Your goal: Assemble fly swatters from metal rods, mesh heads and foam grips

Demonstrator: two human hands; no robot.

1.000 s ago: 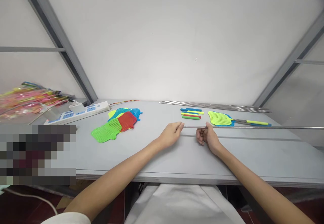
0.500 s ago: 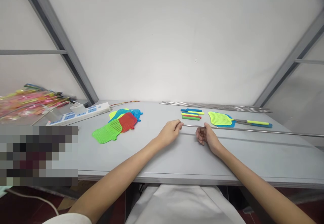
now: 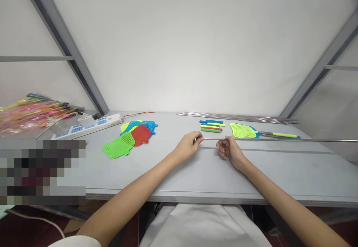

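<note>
A long thin metal rod (image 3: 296, 140) stretches across the right half of the view above the grey table. My left hand (image 3: 189, 145) pinches its left end. A short way along, my right hand (image 3: 229, 151) grips the same rod between thumb and fingers, the other fingers curled. Behind the hands lie several coloured handle grips (image 3: 211, 130) in blue, yellow, red and green. To the left are loose fly swatter heads: a green one (image 3: 119, 145), a red one (image 3: 141, 134) and blue and yellow ones partly covered. Right of the grips, a yellow fly swatter (image 3: 242, 130) overlaps a blue one.
More metal rods (image 3: 237, 117) lie along the back of the table by the wall. A white power strip (image 3: 89, 126) with plugs stands at the left, near a heap of bagged colourful items (image 3: 36, 113). Grey metal posts (image 3: 321, 66) rise at both sides.
The far right end of the rod has risen, so the rod now lies nearly level across the view and over the blue swatter. Both hands stay in about the same place.
</note>
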